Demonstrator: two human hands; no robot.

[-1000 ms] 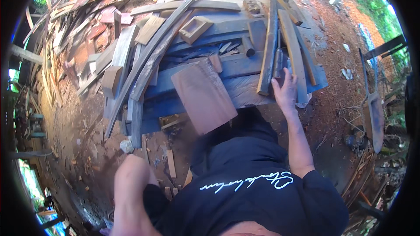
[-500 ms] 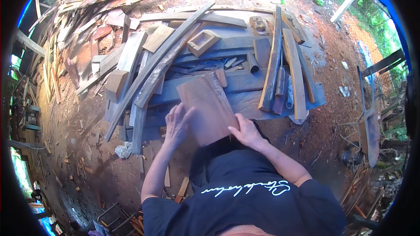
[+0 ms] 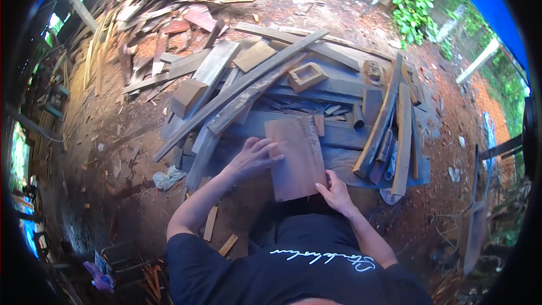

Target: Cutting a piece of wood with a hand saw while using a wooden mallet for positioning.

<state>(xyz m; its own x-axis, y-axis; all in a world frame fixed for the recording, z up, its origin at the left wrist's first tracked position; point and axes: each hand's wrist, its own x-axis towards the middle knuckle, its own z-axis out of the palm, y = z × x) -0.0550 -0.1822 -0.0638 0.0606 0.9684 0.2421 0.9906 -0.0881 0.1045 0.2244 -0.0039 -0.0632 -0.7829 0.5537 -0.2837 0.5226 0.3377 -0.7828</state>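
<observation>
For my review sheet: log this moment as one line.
left hand: flat on reddish board | right hand: grips board's near corner | board lies on blue bench

Two hands (image 3: 254, 158) (image 3: 337, 192), one reddish flat board (image 3: 294, 158), one small hollow wooden box frame (image 3: 306, 75).

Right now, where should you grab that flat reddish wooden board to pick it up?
Probably by its two long side edges. The reddish board lies flat on the blue workbench, so its face gives no grip. The left hand already rests at its left edge, the right hand at its near right corner. Come in from both sides.
</observation>
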